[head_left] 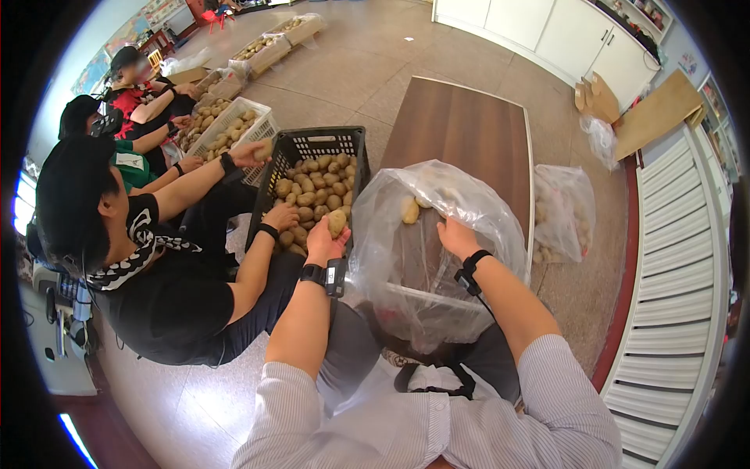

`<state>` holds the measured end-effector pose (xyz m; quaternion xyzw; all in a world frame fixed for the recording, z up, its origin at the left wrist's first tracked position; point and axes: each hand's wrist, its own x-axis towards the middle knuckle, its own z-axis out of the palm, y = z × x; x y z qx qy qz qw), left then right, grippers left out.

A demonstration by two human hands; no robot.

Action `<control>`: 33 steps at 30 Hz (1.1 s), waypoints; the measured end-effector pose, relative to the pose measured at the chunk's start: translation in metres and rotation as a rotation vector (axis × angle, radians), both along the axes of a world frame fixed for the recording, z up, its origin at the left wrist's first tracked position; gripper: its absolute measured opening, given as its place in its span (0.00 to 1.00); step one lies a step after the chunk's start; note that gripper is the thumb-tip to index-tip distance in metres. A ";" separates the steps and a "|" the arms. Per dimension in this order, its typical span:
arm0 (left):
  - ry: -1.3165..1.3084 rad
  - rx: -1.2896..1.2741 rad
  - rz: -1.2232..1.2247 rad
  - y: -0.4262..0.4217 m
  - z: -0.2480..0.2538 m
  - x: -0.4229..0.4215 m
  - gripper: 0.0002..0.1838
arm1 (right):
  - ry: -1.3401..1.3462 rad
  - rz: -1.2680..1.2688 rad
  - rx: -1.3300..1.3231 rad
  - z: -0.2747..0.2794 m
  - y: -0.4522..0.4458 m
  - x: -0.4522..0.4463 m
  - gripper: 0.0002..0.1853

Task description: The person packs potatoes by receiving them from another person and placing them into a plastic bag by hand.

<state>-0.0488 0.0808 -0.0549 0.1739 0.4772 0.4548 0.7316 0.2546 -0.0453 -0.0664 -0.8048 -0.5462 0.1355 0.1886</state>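
Tiled floor (377,87) all around, white cabinets (539,27) at the far wall, a white radiator (664,270) along the right. Ahead, a long brown tabletop (461,125), its near end under a clear plastic bag (500,205) with a broad, loose mouth.

Held in the left grip (331,241), fingers closed around it: a potato (337,223), just over the near right corner of the black crate (361,148). At the inner side of the bag's mouth, the right grip (457,237), fingertips against the plastic; impossible to tell whether pinching it or merely resting there.

Inside the bag, only a couple of pale potatoes (410,209) visible, with seemingly little of its room taken up. Far more in the crate, heaped loosely below the rim. On the floor right of the tabletop, another bag (564,211), already well loaded.

Tight on the left: crate close beside the bag, a co-worker's hand (282,216) among the potatoes there and a second one (251,154) over the far left rim. Easier passage over the low side between crate and bag, apart from slack, crumpled film around the mouth, apt to snag fingers or the wrist strap (473,262).
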 end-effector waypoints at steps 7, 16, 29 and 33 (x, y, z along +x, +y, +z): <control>0.020 -0.046 0.008 0.012 -0.021 -0.002 0.16 | 0.023 -0.011 0.009 -0.030 0.034 0.029 0.29; 0.082 -0.076 -0.022 0.016 -0.037 -0.004 0.16 | 0.206 -0.094 -0.060 0.014 0.053 0.030 0.25; 0.155 -0.066 -0.063 0.014 -0.041 0.005 0.17 | 0.331 -0.127 -0.145 -0.035 0.086 0.027 0.38; 0.192 -0.072 -0.072 0.014 -0.040 0.005 0.16 | 0.144 0.024 -0.072 -0.005 0.078 0.001 0.36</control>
